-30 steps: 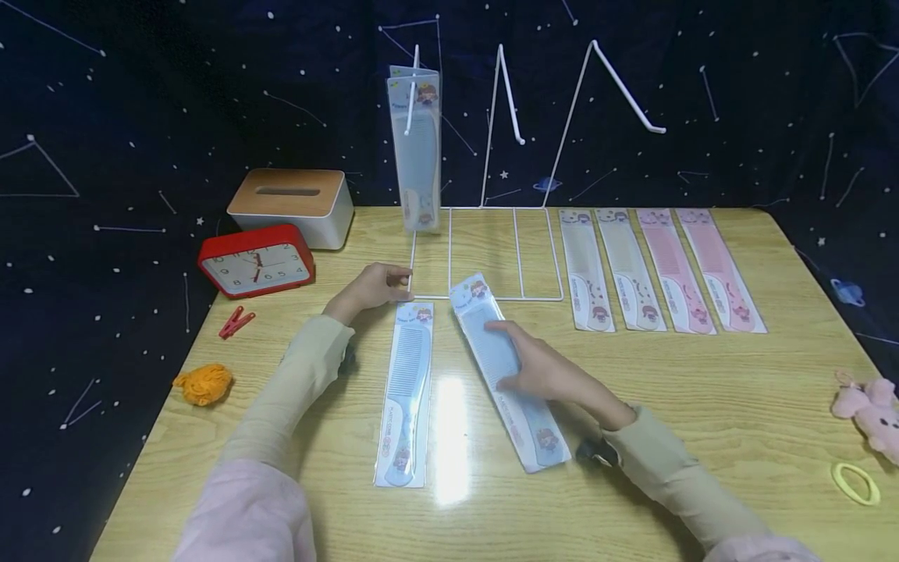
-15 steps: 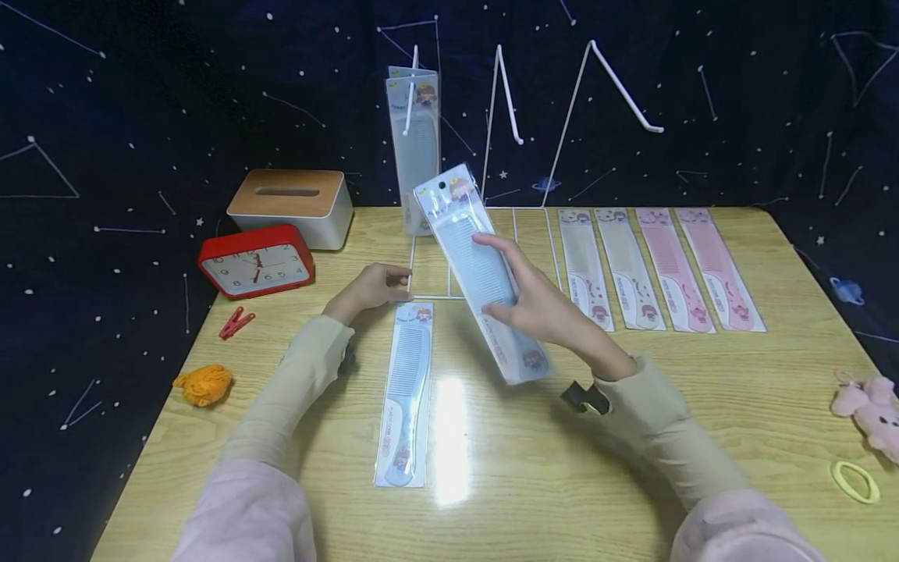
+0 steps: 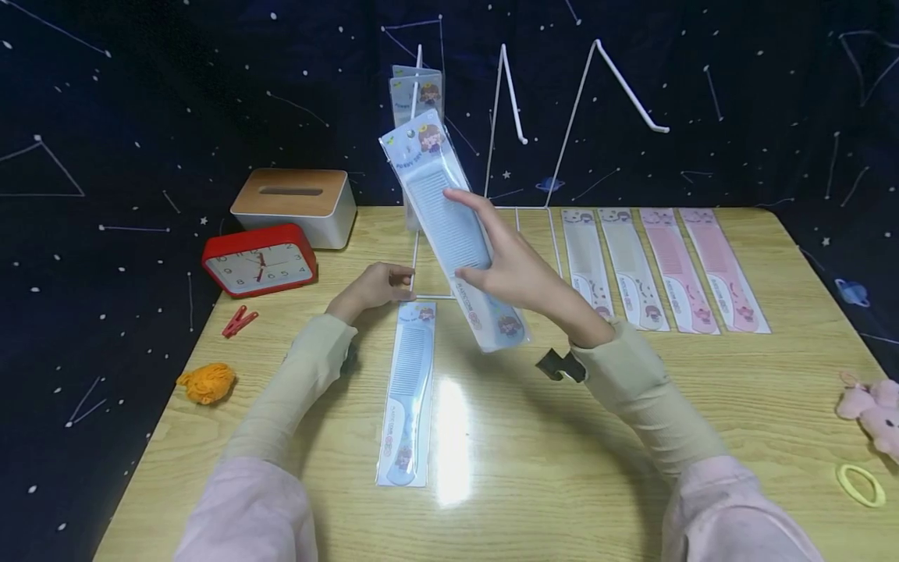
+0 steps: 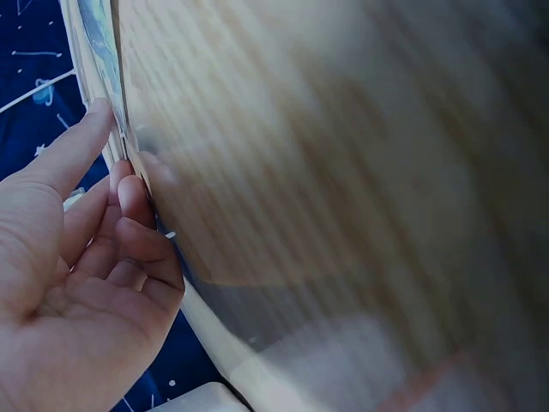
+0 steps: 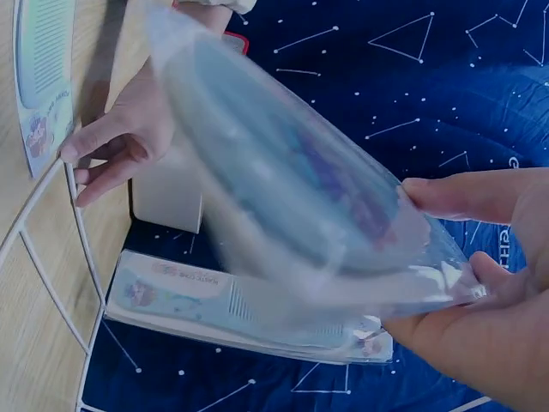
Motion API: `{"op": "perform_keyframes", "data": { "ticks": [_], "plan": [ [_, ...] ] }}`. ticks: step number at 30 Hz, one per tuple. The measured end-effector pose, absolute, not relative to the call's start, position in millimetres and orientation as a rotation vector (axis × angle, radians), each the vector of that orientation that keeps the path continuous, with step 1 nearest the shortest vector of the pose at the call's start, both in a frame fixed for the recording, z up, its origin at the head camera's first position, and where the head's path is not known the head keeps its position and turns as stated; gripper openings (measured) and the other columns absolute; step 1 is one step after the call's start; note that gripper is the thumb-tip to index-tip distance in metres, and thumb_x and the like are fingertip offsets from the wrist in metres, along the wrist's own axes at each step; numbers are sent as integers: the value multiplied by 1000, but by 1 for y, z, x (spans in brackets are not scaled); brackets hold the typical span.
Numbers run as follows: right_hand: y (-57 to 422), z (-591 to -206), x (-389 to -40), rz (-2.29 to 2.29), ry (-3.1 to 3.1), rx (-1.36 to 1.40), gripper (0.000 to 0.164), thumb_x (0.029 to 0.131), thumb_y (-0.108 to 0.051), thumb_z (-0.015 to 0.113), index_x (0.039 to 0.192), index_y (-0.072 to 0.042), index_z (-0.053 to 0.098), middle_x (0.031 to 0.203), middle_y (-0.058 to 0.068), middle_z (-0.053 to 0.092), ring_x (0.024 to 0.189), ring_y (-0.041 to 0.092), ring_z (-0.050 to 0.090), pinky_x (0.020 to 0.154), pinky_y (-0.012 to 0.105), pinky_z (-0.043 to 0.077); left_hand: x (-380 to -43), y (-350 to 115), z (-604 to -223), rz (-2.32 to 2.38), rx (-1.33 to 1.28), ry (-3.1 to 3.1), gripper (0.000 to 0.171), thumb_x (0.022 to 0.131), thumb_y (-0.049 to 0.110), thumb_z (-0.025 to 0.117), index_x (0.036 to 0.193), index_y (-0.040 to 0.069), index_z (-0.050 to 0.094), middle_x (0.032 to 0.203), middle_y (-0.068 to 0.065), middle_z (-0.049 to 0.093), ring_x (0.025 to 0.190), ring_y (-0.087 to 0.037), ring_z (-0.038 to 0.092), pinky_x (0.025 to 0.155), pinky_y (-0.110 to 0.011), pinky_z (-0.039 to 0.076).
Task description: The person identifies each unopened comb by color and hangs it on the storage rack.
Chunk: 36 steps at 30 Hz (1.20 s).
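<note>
My right hand (image 3: 523, 269) grips a blue comb in a clear packet (image 3: 453, 222) by its edges. The packet is raised and tilted, its punched top end in front of the blue comb packs (image 3: 402, 94) that hang on the left hook of a white wire rack (image 3: 437, 297). The hanging packs are partly covered by it in the head view but show in the right wrist view. With thumb and fingers, my left hand (image 3: 372, 290) pinches the rack's front left corner. Flat on the table just below that corner lies another packaged blue comb (image 3: 407, 398).
Two pale and two pink comb packs (image 3: 663, 269) lie in a row right of the rack. The other two hooks (image 3: 515, 101) bear nothing. At left are a tissue box (image 3: 330, 218), red clock (image 3: 260, 261), red clip (image 3: 239, 321) and orange bundle (image 3: 207, 382); at right, a pink plush (image 3: 878, 414) and yellow ring (image 3: 860, 485).
My right hand has lifted the blue comb pack off the table and carried it up and left toward the hanging packs. My left hand has stayed at the rack's corner.
</note>
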State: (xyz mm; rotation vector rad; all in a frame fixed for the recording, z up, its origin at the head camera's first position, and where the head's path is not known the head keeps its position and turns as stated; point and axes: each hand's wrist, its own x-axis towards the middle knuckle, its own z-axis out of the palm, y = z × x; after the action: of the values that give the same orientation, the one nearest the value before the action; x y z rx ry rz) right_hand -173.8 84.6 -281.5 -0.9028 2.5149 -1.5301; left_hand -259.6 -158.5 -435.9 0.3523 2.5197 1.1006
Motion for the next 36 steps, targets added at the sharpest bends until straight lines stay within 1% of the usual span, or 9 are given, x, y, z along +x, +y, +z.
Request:
{"op": "perform_keyframes", "data": {
  "ticks": [6, 10, 15, 19, 22, 26, 31, 33, 36],
  "plan": [
    [83, -285, -188, -1484, 2531, -864, 85, 80, 12, 63, 149, -18, 24, 151, 14, 24, 118, 38, 45, 83, 57, 50, -260, -157, -435, 1092, 345, 2513, 56, 85, 12, 71, 136, 1, 50, 119, -14, 60, 107, -22, 50, 99, -36, 41],
    [79, -289, -208, -1481, 2525, -835, 82, 83, 8, 63, 148, -19, 23, 151, 15, 23, 119, 40, 44, 86, 57, 49, -261, -158, -435, 1080, 355, 2519, 56, 85, 13, 71, 136, 1, 50, 122, -15, 59, 112, -23, 49, 103, -38, 39],
    [71, -297, -236, -1474, 2537, -774, 79, 85, 1, 64, 149, -22, 23, 152, 13, 23, 121, 40, 46, 88, 55, 49, -262, -159, -435, 1065, 367, 2522, 57, 84, 14, 72, 136, 1, 50, 121, -14, 60, 111, -24, 50, 103, -39, 39],
    [65, -303, -256, -1517, 2516, -760, 79, 85, 2, 65, 148, -21, 24, 150, 14, 26, 118, 41, 49, 87, 54, 49, -262, -160, -434, 1072, 365, 2517, 57, 84, 14, 73, 135, 1, 51, 122, -15, 60, 114, -25, 50, 106, -40, 36],
    [60, -305, -269, -1569, 2473, -752, 78, 85, 3, 65, 148, -20, 25, 143, 18, 33, 117, 39, 51, 90, 53, 48, -261, -160, -433, 1077, 352, 2509, 57, 84, 15, 73, 135, 1, 51, 122, -15, 60, 113, -25, 49, 106, -41, 36],
    [57, -307, -283, -1573, 2424, -707, 79, 87, -2, 64, 150, -25, 23, 139, 18, 37, 123, 36, 46, 96, 52, 43, -261, -159, -433, 1063, 345, 2513, 57, 84, 16, 72, 136, 3, 51, 119, -13, 60, 109, -24, 49, 103, -40, 38],
    [56, -311, -291, -1504, 2422, -683, 80, 88, -10, 64, 151, -31, 18, 149, 15, 29, 129, 36, 40, 101, 53, 38, -262, -157, -433, 1054, 347, 2523, 56, 85, 15, 72, 136, 3, 51, 117, -13, 60, 101, -22, 50, 93, -35, 42],
    [56, -313, -292, -1502, 2411, -675, 81, 89, -10, 63, 152, -31, 18, 152, 14, 25, 130, 37, 38, 102, 53, 38, -261, -157, -433, 1055, 342, 2521, 56, 85, 15, 72, 136, 3, 51, 118, -13, 60, 100, -21, 50, 92, -34, 42],
    [58, -317, -293, -1496, 2398, -660, 80, 89, -10, 63, 152, -31, 18, 153, 14, 22, 132, 40, 36, 102, 52, 38, -262, -158, -434, 1063, 337, 2517, 56, 84, 15, 72, 135, 2, 52, 119, -13, 60, 102, -22, 50, 92, -34, 42]
  ]
}}
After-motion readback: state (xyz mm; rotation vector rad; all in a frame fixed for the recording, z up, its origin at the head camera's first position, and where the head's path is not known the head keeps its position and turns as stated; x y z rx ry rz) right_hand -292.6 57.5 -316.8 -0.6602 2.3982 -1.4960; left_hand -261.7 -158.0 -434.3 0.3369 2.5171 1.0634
